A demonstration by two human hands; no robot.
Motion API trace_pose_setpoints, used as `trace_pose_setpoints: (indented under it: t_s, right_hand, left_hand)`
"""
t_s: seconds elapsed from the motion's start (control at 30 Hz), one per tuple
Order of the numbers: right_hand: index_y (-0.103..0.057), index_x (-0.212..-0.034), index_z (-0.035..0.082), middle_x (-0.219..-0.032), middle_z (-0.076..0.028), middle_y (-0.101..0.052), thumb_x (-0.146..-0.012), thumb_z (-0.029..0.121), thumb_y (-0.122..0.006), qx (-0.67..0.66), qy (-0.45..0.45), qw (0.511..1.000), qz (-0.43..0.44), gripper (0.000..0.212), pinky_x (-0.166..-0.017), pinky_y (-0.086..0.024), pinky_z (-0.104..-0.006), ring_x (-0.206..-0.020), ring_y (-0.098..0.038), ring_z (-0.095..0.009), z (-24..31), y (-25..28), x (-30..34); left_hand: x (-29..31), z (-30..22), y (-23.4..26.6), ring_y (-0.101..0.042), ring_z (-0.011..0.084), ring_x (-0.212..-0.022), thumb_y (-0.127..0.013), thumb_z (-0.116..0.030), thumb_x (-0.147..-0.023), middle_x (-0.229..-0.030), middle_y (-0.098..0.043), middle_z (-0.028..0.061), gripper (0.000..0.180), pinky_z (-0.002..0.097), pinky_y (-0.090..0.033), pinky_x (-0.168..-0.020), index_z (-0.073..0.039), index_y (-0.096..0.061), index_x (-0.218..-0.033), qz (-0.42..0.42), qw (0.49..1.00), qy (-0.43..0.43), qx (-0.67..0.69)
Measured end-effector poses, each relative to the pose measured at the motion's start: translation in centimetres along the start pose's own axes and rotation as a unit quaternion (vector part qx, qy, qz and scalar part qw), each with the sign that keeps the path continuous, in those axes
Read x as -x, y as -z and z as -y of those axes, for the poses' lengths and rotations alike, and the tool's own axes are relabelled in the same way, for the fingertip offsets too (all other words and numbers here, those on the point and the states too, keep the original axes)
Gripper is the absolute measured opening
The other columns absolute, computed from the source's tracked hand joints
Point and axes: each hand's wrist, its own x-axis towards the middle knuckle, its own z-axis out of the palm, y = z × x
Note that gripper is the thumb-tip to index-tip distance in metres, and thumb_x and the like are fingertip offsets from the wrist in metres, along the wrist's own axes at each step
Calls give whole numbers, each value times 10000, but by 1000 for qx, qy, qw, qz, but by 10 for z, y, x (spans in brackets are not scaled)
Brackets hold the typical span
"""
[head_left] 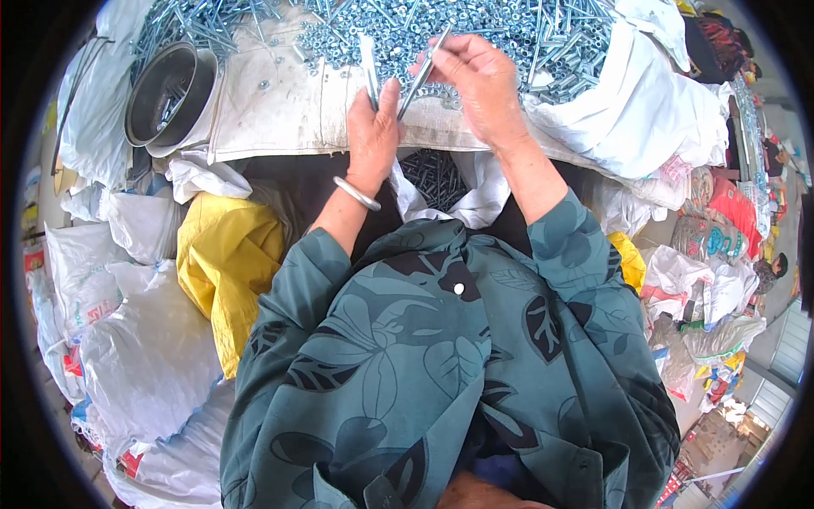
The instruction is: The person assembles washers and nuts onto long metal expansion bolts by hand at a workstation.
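Note:
Over the near edge of the table (271,127), both my hands are closed on metal pieces. My left hand (373,134), with a pale bangle (357,193) on the wrist, grips a long silvery metal piece (370,72) that points away from me. Between the fingers of my right hand (485,89) is a slanting slim metal rod (421,78), perhaps a long bolt. Its lower end comes close to my left fingertips; I cannot tell whether they touch. Behind the hands lies a heap of shiny nuts and sleeves (373,30).
A dark metal bowl (137,110) with a few bolts stands at the left. More long bolts (191,30) lie behind it. Below the table edge, a white bag (487,199) holds dark screws (432,176). White sacks (161,348) and a yellow sack (227,259) crowd my left; more bags stand right.

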Motion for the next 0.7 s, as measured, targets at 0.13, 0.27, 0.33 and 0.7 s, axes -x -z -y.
trace_pose_setpoints:
  t_s: [0.13, 0.27, 0.33, 0.7]
  right_hand:
    - [-639, -1031, -19, -908, -107, -715, -922, 81, -634, 151, 100, 983, 10, 149, -741, -552, -276, -842, -695, -155, 15, -2, -8]
    - [-663, -1017, 12, -888, -109, -718, -878, 107, -684, 295, 88, 951, 22, 170, -714, -530, -285, -800, -690, -158, -2, 4, 4]
    - [-664, -996, 12, -908, -138, -707, -858, 114, -694, 313, 71, 947, 37, 174, -712, -524, -324, -799, -691, -234, -4, 4, 8]
    - [-654, -1110, 3, -957, -101, -709, -976, 264, -576, 181, 13, 983, 4, 304, -818, -507, -306, -883, -673, -192, -21, 16, 10]
  left_hand:
    - [-16, -7, 14, -417, 45, -557, -677, -349, -930, -622, -505, -29, 358, 234, -355, -491, -22, -590, -815, -33, 999, -42, -1]
    - [-18, -41, 1, -391, 22, -553, -713, -246, -905, -621, -460, -73, 242, 204, -316, -476, -18, -652, -958, 26, 995, -92, 13]
    - [-19, -49, 0, -395, 0, -562, -702, -183, -907, -647, -484, -89, 272, 178, -297, -470, -15, -676, -1118, 76, 985, -152, -9]
    - [-26, -51, -5, -509, 36, -619, -728, -203, -869, -658, -609, -20, 203, 217, -442, -582, -11, -719, -936, 74, 978, -173, -84]
